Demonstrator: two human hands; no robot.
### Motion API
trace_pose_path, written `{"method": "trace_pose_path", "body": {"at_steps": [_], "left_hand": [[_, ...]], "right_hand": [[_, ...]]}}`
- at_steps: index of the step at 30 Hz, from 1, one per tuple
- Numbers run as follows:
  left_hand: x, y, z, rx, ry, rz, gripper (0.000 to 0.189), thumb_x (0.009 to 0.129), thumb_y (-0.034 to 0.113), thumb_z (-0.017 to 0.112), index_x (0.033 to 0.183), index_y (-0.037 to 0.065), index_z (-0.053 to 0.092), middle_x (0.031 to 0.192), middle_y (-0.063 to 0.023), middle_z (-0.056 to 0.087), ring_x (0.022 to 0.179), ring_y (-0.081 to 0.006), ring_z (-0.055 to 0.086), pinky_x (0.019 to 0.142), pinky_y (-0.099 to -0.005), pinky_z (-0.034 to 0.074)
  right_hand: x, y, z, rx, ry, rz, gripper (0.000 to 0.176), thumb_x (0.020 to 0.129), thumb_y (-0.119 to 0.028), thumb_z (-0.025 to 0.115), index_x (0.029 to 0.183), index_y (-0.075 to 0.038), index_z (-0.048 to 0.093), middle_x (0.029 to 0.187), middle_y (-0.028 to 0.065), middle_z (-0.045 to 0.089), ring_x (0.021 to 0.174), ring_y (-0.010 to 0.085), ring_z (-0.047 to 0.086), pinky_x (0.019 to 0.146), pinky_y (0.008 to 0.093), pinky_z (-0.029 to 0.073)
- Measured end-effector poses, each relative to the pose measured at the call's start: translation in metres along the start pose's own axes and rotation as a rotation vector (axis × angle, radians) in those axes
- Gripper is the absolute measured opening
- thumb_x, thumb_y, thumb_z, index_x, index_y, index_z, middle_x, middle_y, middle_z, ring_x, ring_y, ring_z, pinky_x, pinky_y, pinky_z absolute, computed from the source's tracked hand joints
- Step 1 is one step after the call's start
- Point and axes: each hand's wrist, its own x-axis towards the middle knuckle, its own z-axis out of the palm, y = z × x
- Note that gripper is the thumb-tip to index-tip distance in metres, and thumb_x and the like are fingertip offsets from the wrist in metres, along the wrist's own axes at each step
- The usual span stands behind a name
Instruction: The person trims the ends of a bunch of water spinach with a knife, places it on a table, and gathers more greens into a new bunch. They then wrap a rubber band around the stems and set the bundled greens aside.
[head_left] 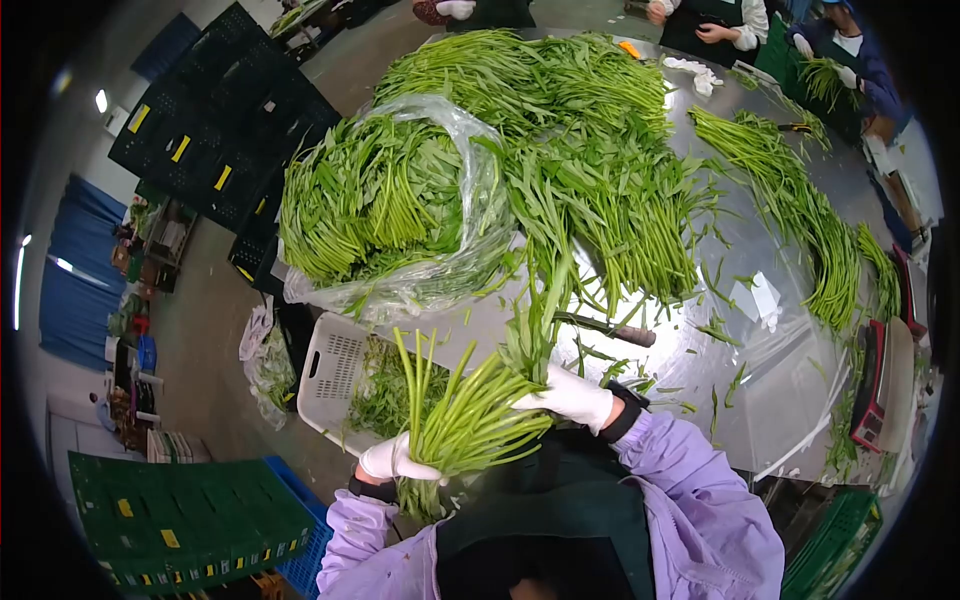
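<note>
My left hand (397, 458), in a white glove, is wrapped round the lower part of a bunch of green stems (465, 420) in front of my body. My right hand (575, 395), also gloved in white, is closed on the leafy end of the same greens, to the right of the stems. Beyond them, an open clear plastic bag (470, 255) full of leafy greens (365, 195) lies on the metal table (790, 375). A knife with a brown handle (635, 336) rests on the table past my right hand.
Large heaps of greens (620, 190) cover the table's far part, with more bundles (790, 200) at right. A white basket (325, 370) holds loose leaves at left. Green crates (190, 520) stand lower left, dark crates (215, 130) upper left. Co-workers stand beyond the table.
</note>
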Motion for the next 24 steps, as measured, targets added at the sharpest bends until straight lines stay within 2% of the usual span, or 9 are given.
{"method": "trace_pose_path", "body": {"at_steps": [4,6,7,10,15,18,20,22,24], "left_hand": [[0.004,-0.005,0.004,0.062,0.000,-0.011,0.054,0.080,0.006,0.070,0.128,0.000,0.046,0.107,-0.0079,0.063,0.087,-0.0165,0.060,0.081,-0.0315,0.048],[0.005,-0.009,0.008,0.095,0.046,0.009,0.059,0.080,0.006,0.070,0.132,-0.001,0.043,0.116,-0.0081,0.061,0.093,-0.0180,0.060,0.085,-0.0317,0.047],[0.004,-0.011,0.010,0.142,0.074,0.024,0.057,0.079,0.007,0.071,0.130,-0.001,0.047,0.118,-0.0094,0.062,0.098,-0.0188,0.059,0.088,-0.0321,0.046],[0.004,-0.024,0.003,0.283,0.044,-0.003,0.067,0.075,0.005,0.074,0.133,-0.002,0.042,0.119,-0.0100,0.059,0.105,-0.0175,0.055,0.091,-0.0317,0.045],[0.002,-0.020,0.007,0.274,0.026,-0.025,0.069,0.073,0.005,0.075,0.133,-0.002,0.042,0.123,-0.0110,0.057,0.111,-0.0176,0.052,0.096,-0.0311,0.041],[0.002,-0.015,0.014,0.241,0.100,0.076,0.046,0.076,0.010,0.073,0.118,-0.001,0.058,0.109,-0.0104,0.065,0.096,-0.0168,0.059,0.086,-0.0312,0.046],[0.001,-0.017,0.012,0.283,0.090,0.089,0.044,0.077,0.012,0.073,0.117,-0.001,0.059,0.109,-0.0112,0.066,0.094,-0.0179,0.060,0.085,-0.0310,0.047],[0.000,-0.024,0.007,0.323,0.086,0.061,0.043,0.078,0.013,0.072,0.116,-0.001,0.059,0.108,-0.0115,0.066,0.093,-0.0185,0.061,0.084,-0.0308,0.047],[0.001,-0.020,0.006,0.367,0.076,0.033,0.041,0.079,0.014,0.071,0.116,0.000,0.060,0.106,-0.0118,0.066,0.093,-0.0192,0.062,0.084,-0.0306,0.048]], "right_hand": [[0.012,0.022,-0.006,0.009,-0.187,-0.001,0.038,0.090,-0.023,0.062,0.121,-0.001,0.057,0.115,0.0070,0.063,0.104,0.0154,0.056,0.092,0.0301,0.043],[0.021,0.046,-0.016,-0.409,-0.437,-0.209,0.040,0.093,-0.031,0.056,0.120,-0.001,0.057,0.116,0.0112,0.062,0.106,0.0219,0.057,0.093,0.0328,0.043],[0.025,0.051,-0.024,-0.570,-0.504,-0.509,0.043,0.095,-0.038,0.050,0.121,-0.004,0.058,0.119,0.0136,0.061,0.108,0.0271,0.057,0.093,0.0338,0.043],[0.020,0.020,-0.012,-0.578,-0.576,-0.157,0.041,0.092,-0.024,0.061,0.123,0.001,0.054,0.122,0.0121,0.058,0.107,0.0219,0.056,0.094,0.0326,0.043],[0.026,0.043,-0.010,-0.311,-0.642,-0.095,0.039,0.096,-0.020,0.053,0.128,0.002,0.050,0.126,0.0089,0.055,0.113,0.0197,0.053,0.097,0.0286,0.041],[0.013,0.029,-0.003,-0.096,-0.593,-0.017,0.042,0.099,-0.022,0.046,0.133,0.003,0.043,0.134,0.0097,0.049,0.120,0.0218,0.049,0.100,0.0302,0.039],[0.021,0.046,-0.009,-0.185,-0.653,-0.191,0.044,0.100,-0.022,0.041,0.136,0.004,0.038,0.139,0.0109,0.043,0.126,0.0240,0.044,0.104,0.0343,0.037],[0.022,0.054,-0.010,-0.447,-0.590,-0.440,0.036,0.100,-0.023,0.040,0.128,-0.003,0.052,0.132,0.0152,0.051,0.121,0.0248,0.048,0.101,0.0307,0.036],[0.021,0.046,-0.016,-0.549,-0.599,-0.422,0.033,0.098,-0.022,0.046,0.126,-0.008,0.054,0.127,0.0143,0.055,0.112,0.0287,0.054,0.096,0.0328,0.041]]}}
